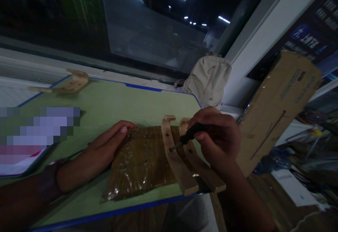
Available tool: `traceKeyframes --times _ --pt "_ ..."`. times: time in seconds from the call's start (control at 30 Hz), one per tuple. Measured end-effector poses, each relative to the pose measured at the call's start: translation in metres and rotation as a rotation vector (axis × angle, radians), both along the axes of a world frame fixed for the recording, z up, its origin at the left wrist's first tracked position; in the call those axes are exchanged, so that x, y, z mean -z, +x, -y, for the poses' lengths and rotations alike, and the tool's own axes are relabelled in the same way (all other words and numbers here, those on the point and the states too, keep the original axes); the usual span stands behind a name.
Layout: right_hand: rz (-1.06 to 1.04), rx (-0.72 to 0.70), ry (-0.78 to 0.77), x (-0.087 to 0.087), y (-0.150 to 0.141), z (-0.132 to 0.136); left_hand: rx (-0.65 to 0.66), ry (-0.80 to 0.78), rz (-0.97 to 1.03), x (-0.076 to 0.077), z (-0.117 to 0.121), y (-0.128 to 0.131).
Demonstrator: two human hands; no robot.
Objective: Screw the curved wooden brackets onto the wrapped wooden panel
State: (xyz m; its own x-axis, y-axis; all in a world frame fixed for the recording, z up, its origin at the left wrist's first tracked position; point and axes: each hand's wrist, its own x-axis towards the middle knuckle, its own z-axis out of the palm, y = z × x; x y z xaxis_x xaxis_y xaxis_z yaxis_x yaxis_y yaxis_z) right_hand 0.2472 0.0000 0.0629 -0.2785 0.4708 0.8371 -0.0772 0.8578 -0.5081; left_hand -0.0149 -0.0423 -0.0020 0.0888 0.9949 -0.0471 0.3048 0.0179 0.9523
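I report two wooden strips lying side by side, the left strip (182, 172) over the right part of a wrapped pack (142, 161) and the right strip (207, 172) just beside it; their hooked ends point away from the wearer, and their straight ends reach the near edge of the table (111, 98).

The right hand (223, 133) grasps a dark screwdriver (194, 132) by its handle, fingers closed; its tip is at a hole in the left strip, though the light is dim and I cannot confirm how deep it sits. The left hand (112, 140) is not clenched; it lies with fingers extended along the pack's far left corner.

I judge the strips light and stiff, with modest grip on bare wood; the thin curved hook looks the weakest part, so I would take hold at the broad straight end, clear of the holes. The pack appears firm beneath slick, creased film; a strip could slide on it, and I would steady the pack by its side edges. I rate the screwdriver rigid and light; its handle is the sound hold, the narrow shaft a poor one.
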Motion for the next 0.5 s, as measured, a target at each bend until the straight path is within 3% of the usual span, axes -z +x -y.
traceKeyframes --times 0.1,0.3,0.5 --pt "0.117 0.016 0.038 -0.0036 0.0016 0.0016 -0.008 0.011 -0.011 0.0005 0.0004 -0.0008" --pt "0.049 -0.103 -0.156 -0.0042 -0.0001 0.0082 -0.033 0.043 -0.026 -0.0059 0.0018 0.0008" --pt "0.025 0.015 -0.067 -0.0045 0.0015 0.0020 -0.043 0.041 -0.027 -0.0074 0.0028 0.0030"
